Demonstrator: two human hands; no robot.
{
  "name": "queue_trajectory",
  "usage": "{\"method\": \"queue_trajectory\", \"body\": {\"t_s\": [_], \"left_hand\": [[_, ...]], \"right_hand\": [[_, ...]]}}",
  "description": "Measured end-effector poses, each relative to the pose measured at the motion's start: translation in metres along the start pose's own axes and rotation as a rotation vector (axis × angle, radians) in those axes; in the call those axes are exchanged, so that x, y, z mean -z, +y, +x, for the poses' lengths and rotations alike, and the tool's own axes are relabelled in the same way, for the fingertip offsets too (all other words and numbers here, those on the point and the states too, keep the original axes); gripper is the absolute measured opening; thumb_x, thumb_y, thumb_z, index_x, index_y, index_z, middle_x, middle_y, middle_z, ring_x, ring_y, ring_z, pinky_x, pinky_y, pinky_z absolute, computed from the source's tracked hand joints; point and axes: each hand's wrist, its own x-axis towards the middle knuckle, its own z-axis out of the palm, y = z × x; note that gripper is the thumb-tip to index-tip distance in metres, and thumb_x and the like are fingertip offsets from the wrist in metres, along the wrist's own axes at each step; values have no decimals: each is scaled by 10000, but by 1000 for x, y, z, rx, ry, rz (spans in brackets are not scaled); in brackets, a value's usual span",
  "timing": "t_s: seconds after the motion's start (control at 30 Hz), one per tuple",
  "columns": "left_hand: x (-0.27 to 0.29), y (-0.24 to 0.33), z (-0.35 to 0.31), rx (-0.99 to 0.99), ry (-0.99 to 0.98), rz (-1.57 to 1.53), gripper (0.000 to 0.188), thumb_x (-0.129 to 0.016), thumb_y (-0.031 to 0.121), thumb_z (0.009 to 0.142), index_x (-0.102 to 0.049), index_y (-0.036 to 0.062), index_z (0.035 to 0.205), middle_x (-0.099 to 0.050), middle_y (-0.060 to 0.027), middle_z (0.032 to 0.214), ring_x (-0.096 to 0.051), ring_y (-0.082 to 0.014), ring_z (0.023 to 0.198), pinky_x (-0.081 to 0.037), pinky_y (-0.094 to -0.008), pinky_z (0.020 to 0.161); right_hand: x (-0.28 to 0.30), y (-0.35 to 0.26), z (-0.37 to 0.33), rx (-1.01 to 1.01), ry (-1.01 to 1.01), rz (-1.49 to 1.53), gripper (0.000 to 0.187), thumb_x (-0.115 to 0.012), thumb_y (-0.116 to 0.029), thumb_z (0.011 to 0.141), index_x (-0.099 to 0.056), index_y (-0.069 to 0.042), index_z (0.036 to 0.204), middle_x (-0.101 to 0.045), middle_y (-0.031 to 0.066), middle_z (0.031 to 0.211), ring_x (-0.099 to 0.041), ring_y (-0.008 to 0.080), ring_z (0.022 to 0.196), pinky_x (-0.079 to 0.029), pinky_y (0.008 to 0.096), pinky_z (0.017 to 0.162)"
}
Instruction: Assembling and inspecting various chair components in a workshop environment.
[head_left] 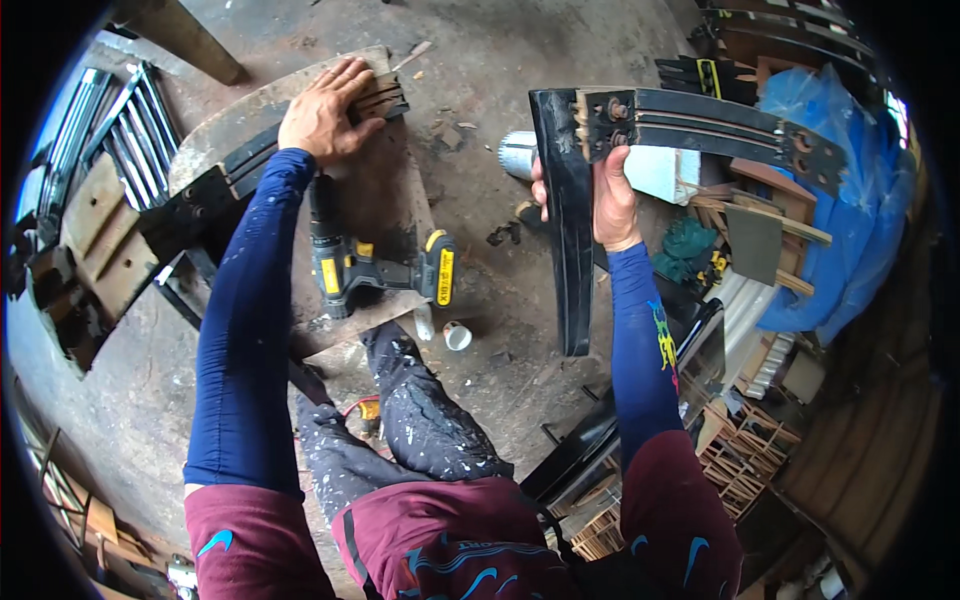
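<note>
My left hand point(333, 108) rests with fingers stretched out over the splintered end of a black curved wooden rail point(245, 165), which lies on a worn wooden board point(215, 135). In my right hand point(612, 200) is a black wooden chair leg point(565, 250), gripped with the thumb on its right side. Joined to the leg's upper end, a black curved slotted rail point(710, 112) reaches off to the right, with bolts at the joint and holes at its far end. Below my left hand, a black and yellow cordless drill point(350, 265) lies on its side.
A small white cup point(457, 336) stands near my knees. Blue plastic sheeting point(840, 210), wood pieces and a green bag point(686, 240) crowd the right. Black slatted frames point(130, 130) lie at the left. A silvery can point(517, 155) sits behind the leg.
</note>
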Motion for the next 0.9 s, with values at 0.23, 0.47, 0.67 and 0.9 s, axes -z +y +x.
{"method": "queue_trajectory", "body": {"t_s": [0.23,0.47,0.67,0.9], "left_hand": [[6,-11,-4,-30,-41,0,724,-718,448,841,-524,45,1411,-461,-122,1521,-352,-295,1457,-298,-412,1201],[13,42,-42,26,279,-75,664,-741,339,865,-516,47,1418,-507,-210,1457,-423,-348,1405,-330,-446,1174],[72,150,-160,622,-34,-1528,563,-689,323,956,-544,-19,1379,-633,-158,1327,-578,-210,1235,-456,-325,1036],[106,197,-222,755,64,-1939,625,-751,140,906,-471,25,1453,-630,-52,1203,-575,-122,1057,-449,-267,940]], "right_hand": [[-41,11,-37,10,-137,315,906,-621,-761,788,-493,20,1230,-579,195,978,-623,271,711,-560,472,583],[-56,66,-60,-195,-79,377,971,-480,-839,821,-511,-2,1312,-610,204,1093,-653,308,852,-571,407,636],[-119,103,-84,-172,32,-92,819,-532,-771,850,-605,-40,1212,-681,84,894,-679,168,736,-555,302,634],[-159,120,-94,-255,-165,-147,810,-450,-767,901,-589,-38,1225,-679,98,850,-666,168,680,-527,281,603]]}}
